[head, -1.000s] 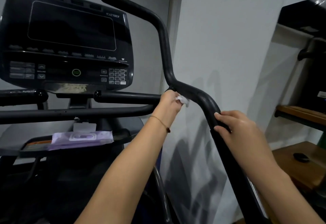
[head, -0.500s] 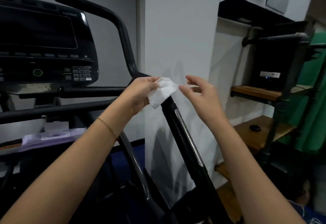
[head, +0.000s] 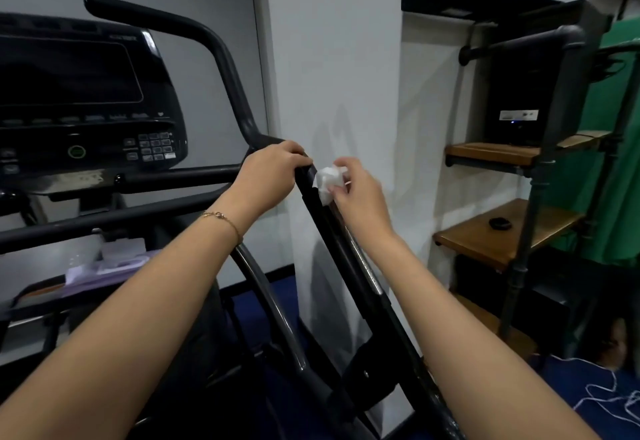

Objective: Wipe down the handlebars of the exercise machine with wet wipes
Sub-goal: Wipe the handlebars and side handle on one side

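Right hand point(head: 360, 194) now pinches the wet wipe point(head: 329, 180) — passed over from the left hand point(head: 273, 169), which now curls round the handlebar point(head: 346, 256) — so wiping seemingly resumes lower down.

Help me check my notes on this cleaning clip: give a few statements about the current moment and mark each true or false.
1. The right hand holds the wipe. True.
2. The left hand hangs free of the machine. False: it grips the handlebar at its bend.
3. The wipe pack lies on a wooden shelf. False: it lies on the machine's tray, below the console.
4. A bracelet is on the left wrist. True.
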{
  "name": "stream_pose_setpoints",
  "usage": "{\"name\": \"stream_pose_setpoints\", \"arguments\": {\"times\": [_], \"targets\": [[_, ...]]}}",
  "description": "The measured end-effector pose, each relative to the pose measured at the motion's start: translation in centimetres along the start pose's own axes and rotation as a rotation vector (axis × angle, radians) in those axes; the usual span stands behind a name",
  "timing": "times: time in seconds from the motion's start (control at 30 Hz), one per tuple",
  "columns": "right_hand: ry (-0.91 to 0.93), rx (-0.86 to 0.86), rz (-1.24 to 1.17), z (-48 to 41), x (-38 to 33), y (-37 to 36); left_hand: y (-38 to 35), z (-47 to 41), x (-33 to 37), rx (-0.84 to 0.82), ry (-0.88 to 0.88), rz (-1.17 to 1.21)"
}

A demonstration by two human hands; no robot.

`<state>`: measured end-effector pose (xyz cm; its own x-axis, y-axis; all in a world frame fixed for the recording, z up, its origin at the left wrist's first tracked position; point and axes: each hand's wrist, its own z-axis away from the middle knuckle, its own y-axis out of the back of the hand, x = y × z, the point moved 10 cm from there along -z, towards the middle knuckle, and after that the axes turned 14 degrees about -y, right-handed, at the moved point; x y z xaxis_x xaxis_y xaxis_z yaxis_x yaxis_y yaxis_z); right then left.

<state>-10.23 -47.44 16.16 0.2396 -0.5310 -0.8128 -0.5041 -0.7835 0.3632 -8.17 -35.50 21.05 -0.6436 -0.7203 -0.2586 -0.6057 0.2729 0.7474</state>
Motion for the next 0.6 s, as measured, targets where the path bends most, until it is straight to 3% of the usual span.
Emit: {"name": "stream_pose_setpoints", "arguments": {"times": [0.2, 0.43, 0.6], "targets": [[0.194, 0.018, 0.185, 2.5, -0.2, -0.5, -1.1, 0.6, 0.0, -0.087, 0.021, -0.015], [0.246, -0.015, 0.201, 1.7, -1.3, -0.8, -0.9, 1.2, 0.7, -0.093, -0.045, -0.121], [0.245, -0.031, 0.215, 3.8, 0.2, 0.3, -0.4, 1.6, 0.3, -0.13, -0.002, -0.047]]}}
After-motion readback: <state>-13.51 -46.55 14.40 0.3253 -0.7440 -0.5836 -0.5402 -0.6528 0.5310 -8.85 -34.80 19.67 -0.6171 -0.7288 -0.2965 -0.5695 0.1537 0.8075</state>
